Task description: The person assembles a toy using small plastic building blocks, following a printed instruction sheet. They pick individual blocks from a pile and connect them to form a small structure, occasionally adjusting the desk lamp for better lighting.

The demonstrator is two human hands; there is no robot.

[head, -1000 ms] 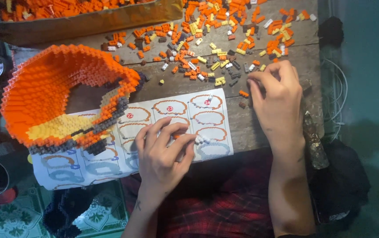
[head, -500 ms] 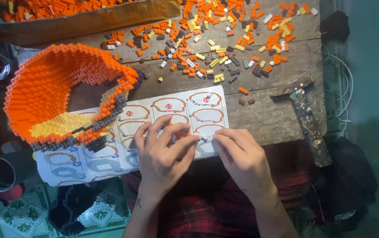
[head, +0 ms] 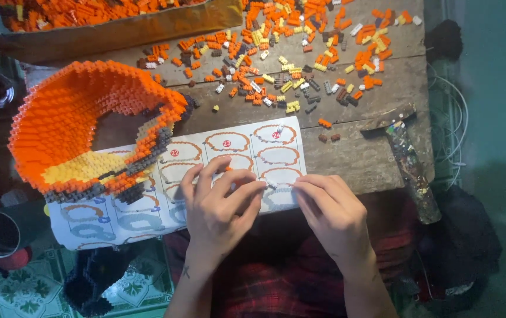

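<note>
Head view: both hands' fingers [head: 253,187] pinching small brick strip [head: 277,185] over instruction sheet [head: 147,219].

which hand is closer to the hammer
Right. The right hand rests on the instruction sheet just left of the hammer; the left hand lies farther left, mid-sheet.

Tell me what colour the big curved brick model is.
Mostly orange, with yellow and grey bands, in the head view.
</note>
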